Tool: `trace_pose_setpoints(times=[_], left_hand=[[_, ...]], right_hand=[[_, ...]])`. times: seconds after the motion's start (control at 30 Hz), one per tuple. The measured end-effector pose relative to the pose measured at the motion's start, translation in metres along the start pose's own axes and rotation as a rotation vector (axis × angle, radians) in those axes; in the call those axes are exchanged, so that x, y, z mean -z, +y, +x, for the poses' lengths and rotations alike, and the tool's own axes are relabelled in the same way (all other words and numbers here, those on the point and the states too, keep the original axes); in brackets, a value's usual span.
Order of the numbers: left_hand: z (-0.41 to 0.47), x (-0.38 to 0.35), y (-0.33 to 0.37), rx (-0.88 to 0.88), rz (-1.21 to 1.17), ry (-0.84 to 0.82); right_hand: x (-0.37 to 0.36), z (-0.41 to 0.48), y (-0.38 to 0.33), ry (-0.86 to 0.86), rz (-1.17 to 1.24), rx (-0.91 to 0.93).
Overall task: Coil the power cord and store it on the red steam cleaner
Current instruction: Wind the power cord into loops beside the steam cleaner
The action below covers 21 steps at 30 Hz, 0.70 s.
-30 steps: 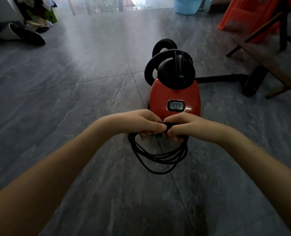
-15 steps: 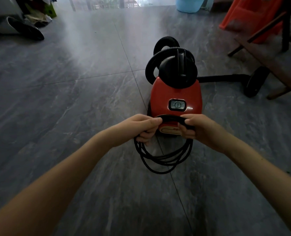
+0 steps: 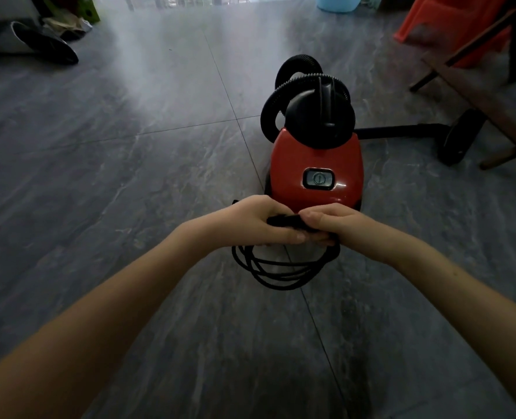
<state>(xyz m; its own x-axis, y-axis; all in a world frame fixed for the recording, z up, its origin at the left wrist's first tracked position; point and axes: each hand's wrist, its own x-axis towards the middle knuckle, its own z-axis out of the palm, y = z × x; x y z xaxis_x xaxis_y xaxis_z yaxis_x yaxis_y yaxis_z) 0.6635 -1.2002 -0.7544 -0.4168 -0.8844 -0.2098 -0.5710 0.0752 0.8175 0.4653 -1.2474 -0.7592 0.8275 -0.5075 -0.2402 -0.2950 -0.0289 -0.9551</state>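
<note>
The red steam cleaner (image 3: 315,164) stands on the grey tiled floor, with a black top, a ribbed black hose (image 3: 272,104) looped behind it and a power button facing me. The black power cord (image 3: 281,269) hangs in several loops just in front of the cleaner's near end. My left hand (image 3: 259,220) and my right hand (image 3: 338,226) meet thumb to thumb at the top of the coil, both closed around the gathered strands. The cord's plug end is hidden.
A black wand with a floor head (image 3: 459,137) lies right of the cleaner. A wooden chair frame (image 3: 474,86) and an orange plastic piece (image 3: 444,22) stand at the right. A light blue basin (image 3: 338,3) is at the back, and shoes and clutter (image 3: 33,40) at the far left.
Half a second ago my hands were apart, spreading the top loop; now they have come back together over the coil, a little nearer the cleaner's front.
</note>
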Motion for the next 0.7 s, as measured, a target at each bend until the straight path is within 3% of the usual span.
trace_pose_setpoints(times=[0.17,0.33,0.57,0.7], left_hand=[[-0.014,0.010,-0.015,-0.069,-0.213,0.117],[-0.022,0.008,-0.025,-0.045,-0.470,0.081],[-0.009,0.005,-0.007,0.032,-0.181,-0.020],[0.001,-0.001,-0.001,0.056,-0.104,0.001]], right_hand=[[0.007,-0.003,0.003,0.033,0.087,0.008],[0.007,-0.009,0.004,0.059,0.349,0.053],[0.010,0.006,-0.010,-0.008,0.019,-0.179],[-0.001,0.004,-0.013,0.029,-0.065,-0.133]])
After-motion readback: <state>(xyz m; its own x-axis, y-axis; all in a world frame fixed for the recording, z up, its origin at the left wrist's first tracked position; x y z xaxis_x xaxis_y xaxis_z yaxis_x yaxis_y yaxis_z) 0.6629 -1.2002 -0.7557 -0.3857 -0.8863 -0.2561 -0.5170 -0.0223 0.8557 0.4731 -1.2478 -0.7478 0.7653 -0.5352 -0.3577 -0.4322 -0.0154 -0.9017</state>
